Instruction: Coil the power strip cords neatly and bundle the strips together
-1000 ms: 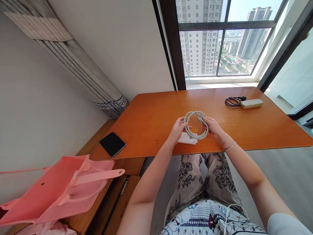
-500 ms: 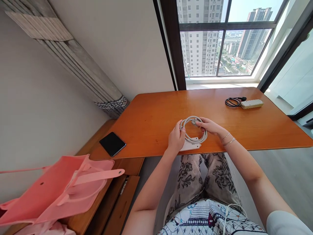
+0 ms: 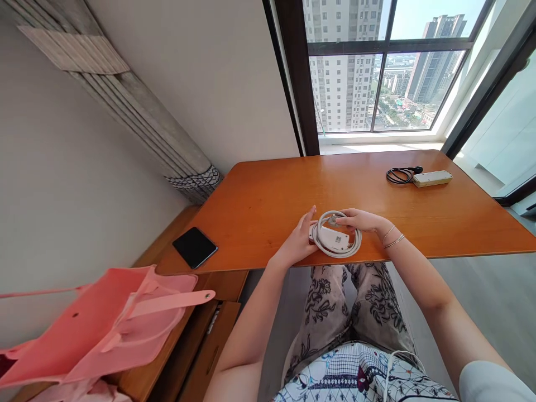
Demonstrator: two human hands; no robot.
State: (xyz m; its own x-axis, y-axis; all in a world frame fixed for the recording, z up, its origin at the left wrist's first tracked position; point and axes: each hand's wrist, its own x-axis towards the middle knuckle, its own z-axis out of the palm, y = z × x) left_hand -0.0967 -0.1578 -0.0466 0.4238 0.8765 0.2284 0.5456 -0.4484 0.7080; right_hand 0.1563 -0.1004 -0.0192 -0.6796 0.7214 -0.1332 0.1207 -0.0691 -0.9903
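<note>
- Your right hand pinches the coiled white cord.
- Your left hand, partly spread, meets the white strip; grip unclear.
- Both things are near the table's front edge, wood stretching beyond.
- 1 pink bag, left: contents hidden.

1. Table: flat device on its left end.
2. Far right: a power strip, its coiled cord to the left.
3. Front edge: cable coil before a second strip.
4. Window behind; bag left.
</note>
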